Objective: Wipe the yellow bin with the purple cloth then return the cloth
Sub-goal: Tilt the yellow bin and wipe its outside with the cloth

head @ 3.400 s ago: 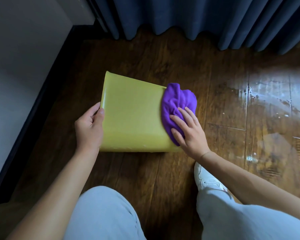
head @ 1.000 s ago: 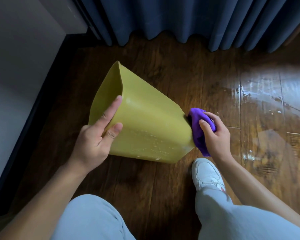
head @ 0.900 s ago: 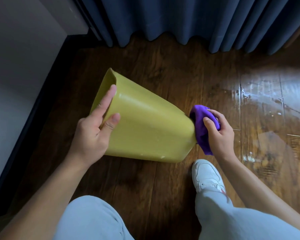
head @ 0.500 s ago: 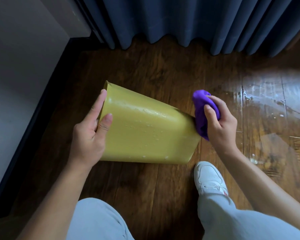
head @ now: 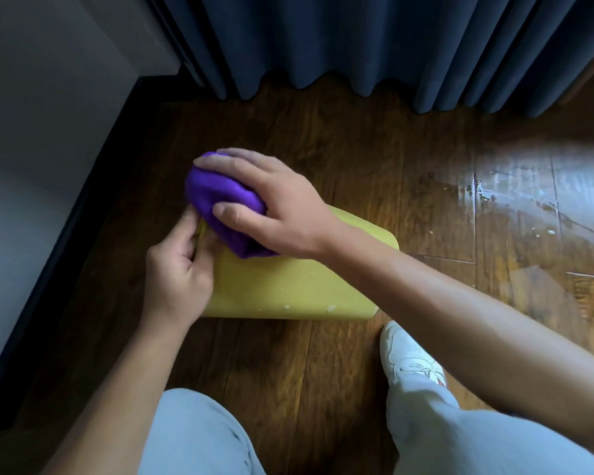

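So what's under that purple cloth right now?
The purple cloth lies against the left, open end of the yellow bin, bunched under the right hand. The left hand grips the rim beside it. The rim beneath the cloth is hidden.

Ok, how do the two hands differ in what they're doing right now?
The right hand grips the bunched purple cloth against the yellow plastic bin; the left hand holds the bin's rim bare. The right reaches across to the bin's left end; the left stays on its own side. Both touch the bin.
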{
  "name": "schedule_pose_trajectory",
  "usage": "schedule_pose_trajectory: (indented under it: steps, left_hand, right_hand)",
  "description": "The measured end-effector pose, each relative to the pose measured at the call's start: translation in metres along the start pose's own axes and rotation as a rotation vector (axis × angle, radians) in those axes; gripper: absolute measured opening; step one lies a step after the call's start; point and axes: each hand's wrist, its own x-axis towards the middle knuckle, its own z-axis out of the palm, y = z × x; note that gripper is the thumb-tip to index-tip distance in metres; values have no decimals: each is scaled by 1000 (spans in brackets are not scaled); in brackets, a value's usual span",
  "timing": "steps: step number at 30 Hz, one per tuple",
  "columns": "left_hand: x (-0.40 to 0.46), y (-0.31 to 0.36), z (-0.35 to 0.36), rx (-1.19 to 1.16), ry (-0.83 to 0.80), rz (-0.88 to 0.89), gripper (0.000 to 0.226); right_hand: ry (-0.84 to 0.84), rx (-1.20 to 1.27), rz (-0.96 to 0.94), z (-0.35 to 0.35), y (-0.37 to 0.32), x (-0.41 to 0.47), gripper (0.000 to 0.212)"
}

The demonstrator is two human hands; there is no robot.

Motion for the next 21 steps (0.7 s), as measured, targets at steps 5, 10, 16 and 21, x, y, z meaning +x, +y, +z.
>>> schedule_pose_trajectory:
  steps: [5, 10, 16, 21]
  left_hand:
    - [-1, -3, -3, 34, -5, 13, 49]
    - [2, -6, -6, -15, 30, -96, 47]
    - [5, -7, -8, -30, 31, -122, 47]
    - [6, -4, -8, -47, 24, -137, 47]
  right_hand:
    - [76, -136, -49, 9, 18, -16, 49]
    - [217, -261, 9, 8, 52, -53, 42]
    - [301, -321, 147, -7, 90, -98, 45]
    - [308, -289, 319, -17, 109, -120, 45]
